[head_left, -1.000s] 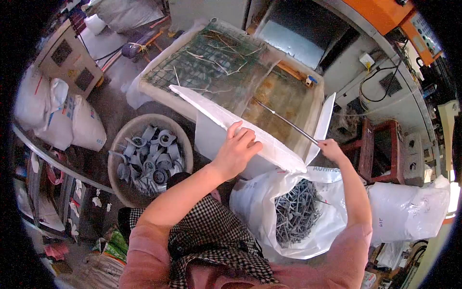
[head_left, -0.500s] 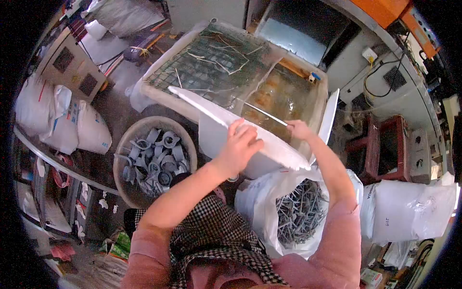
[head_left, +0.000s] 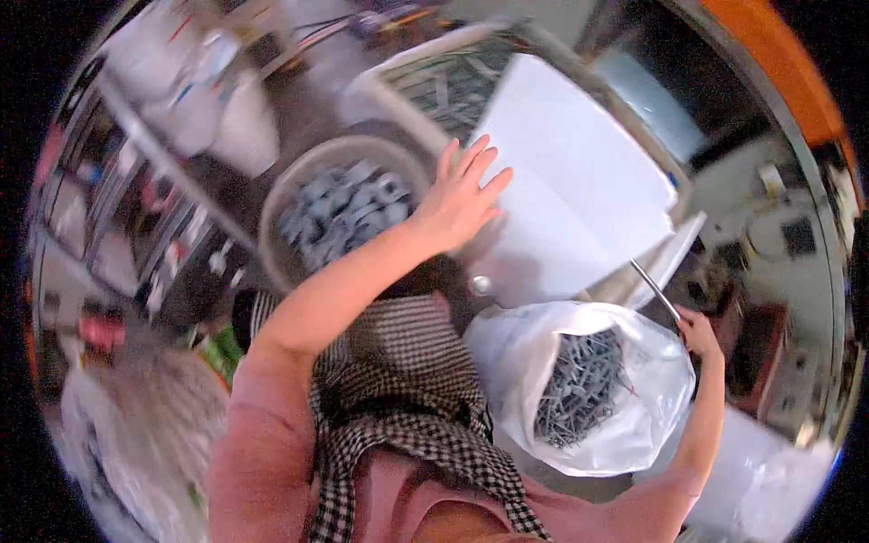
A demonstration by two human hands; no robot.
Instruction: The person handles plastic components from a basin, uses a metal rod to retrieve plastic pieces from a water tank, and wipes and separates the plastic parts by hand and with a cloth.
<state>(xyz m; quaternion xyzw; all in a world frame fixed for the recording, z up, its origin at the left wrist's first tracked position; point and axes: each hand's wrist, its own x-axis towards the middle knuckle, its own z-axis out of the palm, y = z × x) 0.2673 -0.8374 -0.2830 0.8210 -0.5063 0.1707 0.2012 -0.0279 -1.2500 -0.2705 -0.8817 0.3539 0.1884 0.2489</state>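
Note:
A large white board (head_left: pixel 570 172) leans over the front of a water tub (head_left: pixel 398 100). My left hand (head_left: pixel 466 199) is at the board's left edge with its fingers spread; whether they press on it is hard to tell. My right hand (head_left: pixel 699 333) is closed around one end of a thin metal rod (head_left: pixel 656 290), to the right of the board. The rod's far end reaches the board's lower right corner. Below the board stands a white plastic sack (head_left: pixel 634 434) holding many grey, thin plastic-looking pieces (head_left: pixel 584 389).
Left of the board stands a round bin (head_left: pixel 272 226) of grey ring-shaped parts (head_left: pixel 348 213). Full white sacks (head_left: pixel 244 136) and a metal rack (head_left: pixel 172 181) are farther left. A dark red frame (head_left: pixel 760 353) stands at the right, beside grey cabinets.
The board has swung up and now shows its broad face, covering much of the tub. My right hand has drawn the rod out of the tub to the right. The view has turned.

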